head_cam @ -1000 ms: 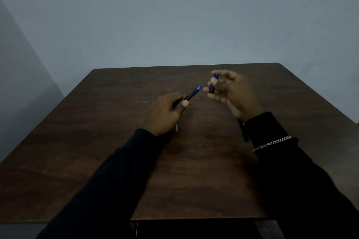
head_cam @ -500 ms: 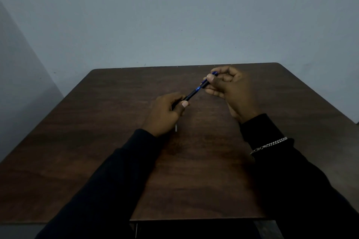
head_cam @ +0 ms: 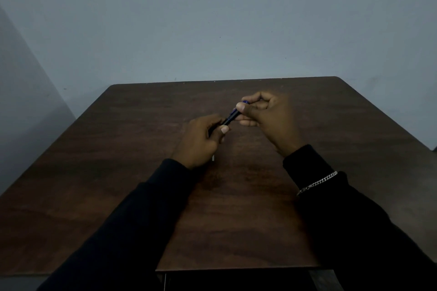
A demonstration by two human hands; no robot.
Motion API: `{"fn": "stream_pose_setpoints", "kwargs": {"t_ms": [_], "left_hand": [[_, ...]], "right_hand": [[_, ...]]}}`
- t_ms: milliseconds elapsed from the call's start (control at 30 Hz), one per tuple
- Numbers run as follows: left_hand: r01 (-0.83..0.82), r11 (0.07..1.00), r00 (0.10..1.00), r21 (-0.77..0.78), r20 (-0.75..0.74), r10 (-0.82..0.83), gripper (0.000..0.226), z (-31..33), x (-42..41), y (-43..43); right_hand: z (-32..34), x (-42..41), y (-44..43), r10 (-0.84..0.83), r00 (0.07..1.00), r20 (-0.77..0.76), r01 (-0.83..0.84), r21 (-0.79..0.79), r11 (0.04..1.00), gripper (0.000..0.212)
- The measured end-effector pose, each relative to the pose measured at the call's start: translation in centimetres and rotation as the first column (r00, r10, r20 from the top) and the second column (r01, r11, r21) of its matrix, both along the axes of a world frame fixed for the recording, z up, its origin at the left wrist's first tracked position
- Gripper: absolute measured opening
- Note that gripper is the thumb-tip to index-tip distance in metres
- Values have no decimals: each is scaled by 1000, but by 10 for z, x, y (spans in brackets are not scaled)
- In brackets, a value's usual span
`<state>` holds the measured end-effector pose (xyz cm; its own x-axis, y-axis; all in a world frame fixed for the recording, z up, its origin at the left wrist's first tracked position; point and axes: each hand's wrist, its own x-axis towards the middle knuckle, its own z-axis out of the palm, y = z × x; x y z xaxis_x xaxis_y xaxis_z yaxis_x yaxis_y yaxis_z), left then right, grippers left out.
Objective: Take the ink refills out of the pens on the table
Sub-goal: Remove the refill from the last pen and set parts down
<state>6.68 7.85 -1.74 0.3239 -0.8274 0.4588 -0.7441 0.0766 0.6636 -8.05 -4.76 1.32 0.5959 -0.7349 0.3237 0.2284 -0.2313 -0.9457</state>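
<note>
The step in hand looks like working the two halves of one pen apart, or seating them together; which of the two cannot be told from this view. Either way it goes best if the halves stay on one straight line, the turning or pulling is done by the fingertips alone, and both wrists stay low over the table so that anything slipping out drops only a short way.

Furthest left of the working parts, the left hand is curled almost shut around the dark lower barrel of the pen, thumb pressing down on top, knuckles just above the wood toward the middle of the table. Just below that hand a small pale sliver lies on the surface; it may be a refill tip or a spring, too small to tell.

The pen slopes up and to the right, held in the air between the two hands, clear of the table.

The right hand is also narrowly closed, pinching the blue upper end between thumb and forefinger, the other fingers folded beneath. A chain bracelet lies over its dark sleeve.
</note>
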Motion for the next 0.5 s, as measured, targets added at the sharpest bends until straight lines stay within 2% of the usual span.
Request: {"fn": "stream_pose_setpoints", "kwargs": {"t_ms": [200,433,500], "left_hand": [[-9,1000,1000,-18,5,9,26,1,-2,-2],[93,989,987,118,-142,-76,22,12,-16,-7],[76,986,990,148,-128,-57,21,15,-24,-11]], "right_hand": [[2,0,0,-4,1000,5,4,-18,1000,8],[10,-9,-20,-17,997,-80,17,-3,1000,6],[11,-12,-26,-30,989,-144,28,-19,999,6]]}}
